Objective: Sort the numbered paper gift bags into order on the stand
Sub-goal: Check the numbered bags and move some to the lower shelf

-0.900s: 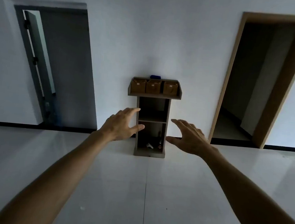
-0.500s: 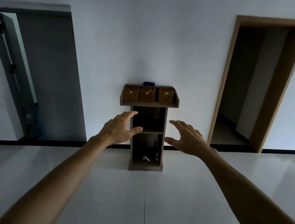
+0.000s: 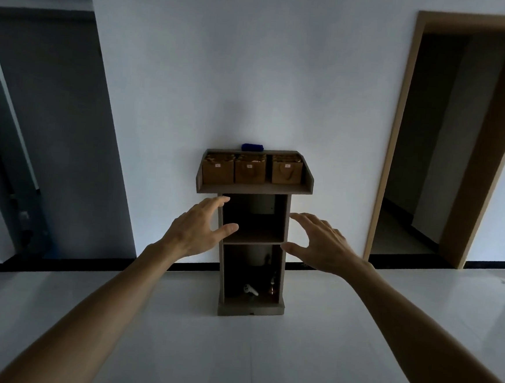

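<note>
Stand (image 3: 257, 188) nearer, lower in view; three brown paper bags (image 3: 249, 172) atop; hands (image 3: 195, 232) spread, empty.

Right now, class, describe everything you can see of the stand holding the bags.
The stand is a narrow brown lectern, apparently wood, upright against the white wall. Its sloped, rimmed top holds three brown paper bags in a row. Below are two open shelves; small objects sit in the lower one. Neither hand touches it.
</note>
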